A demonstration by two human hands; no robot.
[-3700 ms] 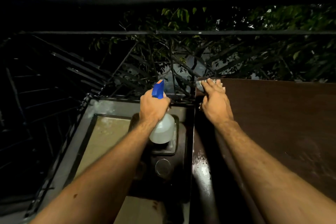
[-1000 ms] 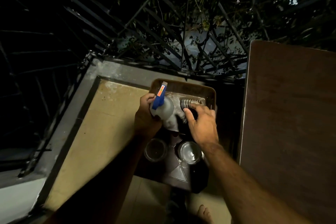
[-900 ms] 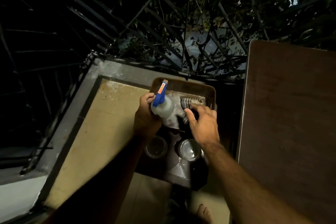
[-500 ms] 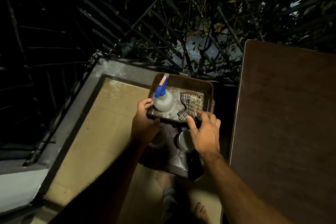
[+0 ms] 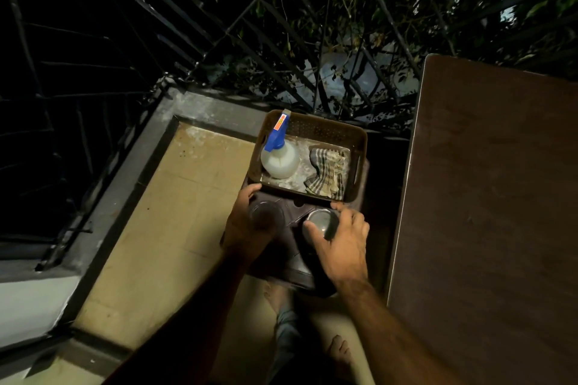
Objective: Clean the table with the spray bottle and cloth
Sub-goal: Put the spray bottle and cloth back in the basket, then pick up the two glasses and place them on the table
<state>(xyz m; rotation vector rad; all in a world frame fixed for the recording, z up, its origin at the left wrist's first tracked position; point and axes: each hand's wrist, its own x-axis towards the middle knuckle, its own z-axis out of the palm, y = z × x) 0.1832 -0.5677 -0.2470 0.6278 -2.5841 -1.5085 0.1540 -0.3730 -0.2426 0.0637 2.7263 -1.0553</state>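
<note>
The white spray bottle [image 5: 279,157] with a blue trigger head stands upright in the left half of a brown plastic basket [image 5: 325,128]. A checked cloth [image 5: 327,175] lies crumpled in the basket's right half. My left hand [image 5: 247,228] is just below the basket, wrapped around a dark clear glass [image 5: 266,216]. Curled round a steel cup [image 5: 320,223] beside it is my right hand [image 5: 341,244]. Neither hand touches the bottle or the cloth. The brown table [image 5: 488,197] fills the right side.
Basket, glass and cup all sit on a dark stool [image 5: 300,269] between the table and a tiled ledge [image 5: 175,216]. A black metal railing [image 5: 194,28] with foliage behind it runs along the back. My bare feet [image 5: 337,350] show at the bottom.
The bottle and cloth were set in the basket and let go. Both hands drew back toward me and closed round the glass and the steel cup. The view tilted down and left.
</note>
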